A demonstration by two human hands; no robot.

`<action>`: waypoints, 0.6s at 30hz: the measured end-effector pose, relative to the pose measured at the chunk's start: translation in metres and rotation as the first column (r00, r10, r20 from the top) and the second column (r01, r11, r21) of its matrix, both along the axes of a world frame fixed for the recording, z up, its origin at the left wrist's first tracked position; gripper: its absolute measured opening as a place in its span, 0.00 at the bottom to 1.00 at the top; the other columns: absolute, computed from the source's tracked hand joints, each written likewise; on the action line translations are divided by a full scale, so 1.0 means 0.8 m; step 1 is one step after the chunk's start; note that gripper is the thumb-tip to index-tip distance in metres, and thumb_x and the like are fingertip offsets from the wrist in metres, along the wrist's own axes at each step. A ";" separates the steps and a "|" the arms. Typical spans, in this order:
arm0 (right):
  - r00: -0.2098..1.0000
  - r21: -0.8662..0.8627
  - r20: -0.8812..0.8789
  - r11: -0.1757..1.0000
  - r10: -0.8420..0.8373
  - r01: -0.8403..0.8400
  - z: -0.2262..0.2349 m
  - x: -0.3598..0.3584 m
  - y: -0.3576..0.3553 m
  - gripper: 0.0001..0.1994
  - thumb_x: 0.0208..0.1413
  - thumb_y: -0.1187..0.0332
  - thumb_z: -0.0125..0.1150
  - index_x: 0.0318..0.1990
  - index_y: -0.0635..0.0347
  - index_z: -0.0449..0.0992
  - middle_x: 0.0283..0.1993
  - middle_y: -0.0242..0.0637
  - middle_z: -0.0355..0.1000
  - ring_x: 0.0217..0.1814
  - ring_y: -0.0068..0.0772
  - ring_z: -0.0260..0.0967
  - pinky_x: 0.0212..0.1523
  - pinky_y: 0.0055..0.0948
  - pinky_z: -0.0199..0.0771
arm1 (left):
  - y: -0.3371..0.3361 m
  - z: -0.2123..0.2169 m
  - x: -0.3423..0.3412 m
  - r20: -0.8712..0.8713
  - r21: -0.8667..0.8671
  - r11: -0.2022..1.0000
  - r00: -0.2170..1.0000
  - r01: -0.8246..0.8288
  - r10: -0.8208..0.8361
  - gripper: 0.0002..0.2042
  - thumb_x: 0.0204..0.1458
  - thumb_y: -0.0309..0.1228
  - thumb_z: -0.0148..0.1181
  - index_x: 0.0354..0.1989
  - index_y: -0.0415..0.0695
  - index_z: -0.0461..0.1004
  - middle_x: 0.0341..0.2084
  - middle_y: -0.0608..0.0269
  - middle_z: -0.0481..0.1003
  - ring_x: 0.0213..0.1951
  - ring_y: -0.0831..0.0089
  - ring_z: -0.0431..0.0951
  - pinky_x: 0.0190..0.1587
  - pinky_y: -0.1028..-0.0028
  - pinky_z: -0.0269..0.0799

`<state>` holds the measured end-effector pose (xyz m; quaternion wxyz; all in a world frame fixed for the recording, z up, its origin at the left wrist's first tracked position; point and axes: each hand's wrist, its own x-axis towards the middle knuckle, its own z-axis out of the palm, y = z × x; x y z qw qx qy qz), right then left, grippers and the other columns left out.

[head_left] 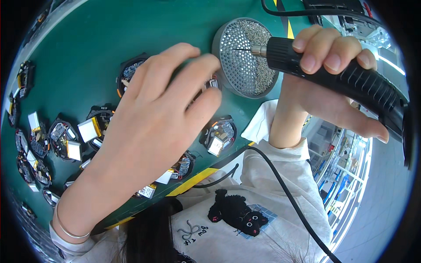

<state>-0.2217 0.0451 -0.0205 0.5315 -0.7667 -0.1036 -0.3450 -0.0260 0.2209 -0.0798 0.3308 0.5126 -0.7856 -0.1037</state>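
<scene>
My right hand grips a black electric screwdriver, fingers wrapped over its ribbed body and thumb stretched along the far end. Its metal tip with a thin bit lies over the round grey perforated tray, whose right part holds many tiny screws. My left hand is palm down just left of the tray, fingers apart and slightly bent. Partly hidden under it is a round black electronic assembly; another small part shows between the fingers. Whether the fingertips touch it I cannot tell.
Several round black assemblies with circuit boards and silver batteries lie on the green mat, one assembly below the tray. A white cloth sits at the edge. A black cable crosses my lap. Yellow-black tape marks the near edge.
</scene>
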 end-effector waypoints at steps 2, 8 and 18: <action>1.000 -0.009 -0.009 1.000 0.028 -0.028 -0.002 0.005 -0.002 0.52 0.37 0.17 0.41 0.54 0.58 0.69 0.38 0.37 0.69 0.32 0.34 0.67 0.36 0.38 0.66 | 0.002 0.011 0.002 -0.059 0.067 0.998 0.998 -0.011 0.015 0.18 0.37 0.23 0.64 0.39 0.42 0.69 0.51 0.56 0.67 0.53 0.50 0.66 0.52 0.56 0.63; 0.997 -0.036 -0.035 0.997 0.073 -0.074 -0.007 0.015 -0.002 0.54 0.37 0.16 0.38 0.57 0.57 0.67 0.40 0.37 0.69 0.34 0.34 0.70 0.39 0.38 0.69 | 0.005 0.007 0.002 -0.017 0.092 0.995 0.999 -0.034 0.036 0.21 0.34 0.26 0.68 0.40 0.41 0.69 0.48 0.54 0.68 0.51 0.52 0.68 0.51 0.56 0.63; 0.987 0.063 0.137 0.993 0.086 -0.095 -0.022 0.035 -0.002 0.27 0.59 0.46 0.53 0.53 0.58 0.59 0.34 0.43 0.69 0.29 0.45 0.74 0.36 0.44 0.76 | 0.000 -0.002 0.003 -0.064 0.043 0.999 0.998 -0.006 0.009 0.23 0.35 0.19 0.65 0.45 0.35 0.70 0.48 0.51 0.69 0.51 0.51 0.71 0.52 0.60 0.68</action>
